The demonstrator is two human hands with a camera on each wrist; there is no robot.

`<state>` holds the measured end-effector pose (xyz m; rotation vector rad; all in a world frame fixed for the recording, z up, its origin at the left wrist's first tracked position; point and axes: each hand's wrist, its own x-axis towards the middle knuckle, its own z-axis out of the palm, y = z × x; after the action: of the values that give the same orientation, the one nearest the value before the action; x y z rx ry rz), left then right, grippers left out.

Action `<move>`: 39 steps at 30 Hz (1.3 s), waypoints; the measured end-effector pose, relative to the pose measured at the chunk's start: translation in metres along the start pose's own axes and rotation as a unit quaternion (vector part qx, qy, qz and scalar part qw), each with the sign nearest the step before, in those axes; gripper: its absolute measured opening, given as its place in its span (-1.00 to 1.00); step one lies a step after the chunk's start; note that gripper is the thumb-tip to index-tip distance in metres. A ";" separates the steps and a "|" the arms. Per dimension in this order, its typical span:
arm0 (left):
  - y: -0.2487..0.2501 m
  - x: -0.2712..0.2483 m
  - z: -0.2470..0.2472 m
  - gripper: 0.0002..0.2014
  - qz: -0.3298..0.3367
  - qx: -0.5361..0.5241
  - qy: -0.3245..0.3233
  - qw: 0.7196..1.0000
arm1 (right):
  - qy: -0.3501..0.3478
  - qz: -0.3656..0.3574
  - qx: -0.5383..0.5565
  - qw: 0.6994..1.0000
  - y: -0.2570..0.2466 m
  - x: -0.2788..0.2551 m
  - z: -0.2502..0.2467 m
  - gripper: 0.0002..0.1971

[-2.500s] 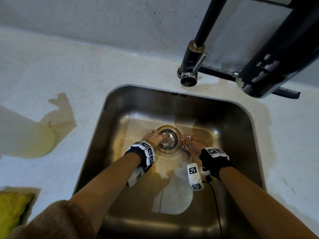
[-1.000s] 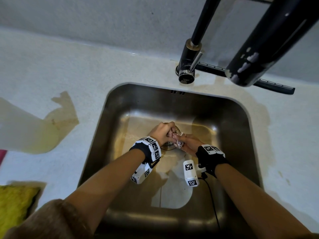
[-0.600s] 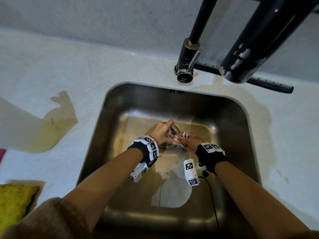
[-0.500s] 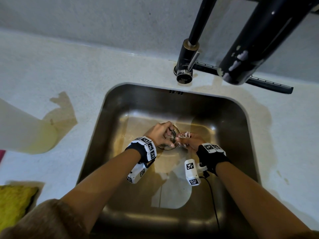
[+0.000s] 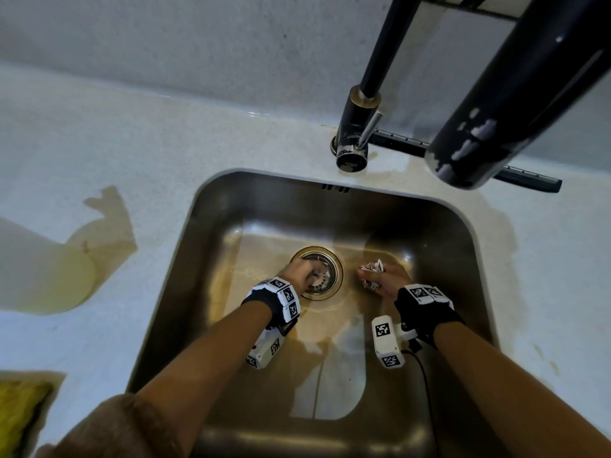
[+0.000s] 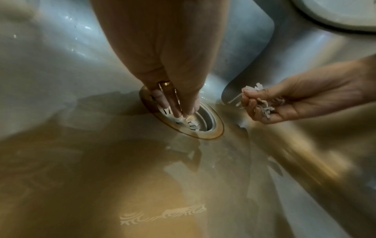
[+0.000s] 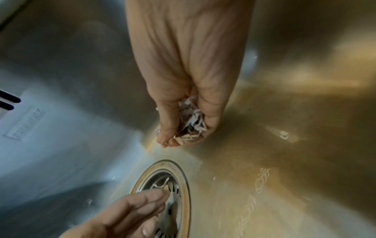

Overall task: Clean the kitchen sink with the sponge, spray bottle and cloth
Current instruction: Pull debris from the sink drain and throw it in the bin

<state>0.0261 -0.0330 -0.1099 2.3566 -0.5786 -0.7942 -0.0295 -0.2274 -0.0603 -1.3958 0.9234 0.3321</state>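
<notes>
Sink (image 5: 211,226): my left hand (image 5: 299,271) picks with loose fingers at scraps in the drain strainer (image 5: 325,276). Right hand (image 5: 385,280) is cupped round a scrap wad (image 5: 372,271); loosening could drop bits back down the strainer.

**Readable text: nothing legible**

Embossed brand plate (image 7: 24,123) on the sink wall (image 7: 71,145), left of the right hand (image 7: 183,96) in the right wrist view: lettering too blurred to read. Wrist bands (image 5: 284,294) carry square coded markers only, no text.

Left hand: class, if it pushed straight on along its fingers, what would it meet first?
The left hand points down into the round metal drain strainer; its fingertips look already at the pale scraps there.
</notes>
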 end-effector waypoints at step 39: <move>0.035 -0.004 -0.006 -0.78 0.020 -0.187 0.060 0.980 | -0.056 0.064 0.118 0.989 0.006 -0.002 0.012 -0.89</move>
<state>0.0197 -0.0540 -0.0816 2.0227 -0.3860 -0.6701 -0.0309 -0.2143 -0.0640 -1.0938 0.9306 0.3819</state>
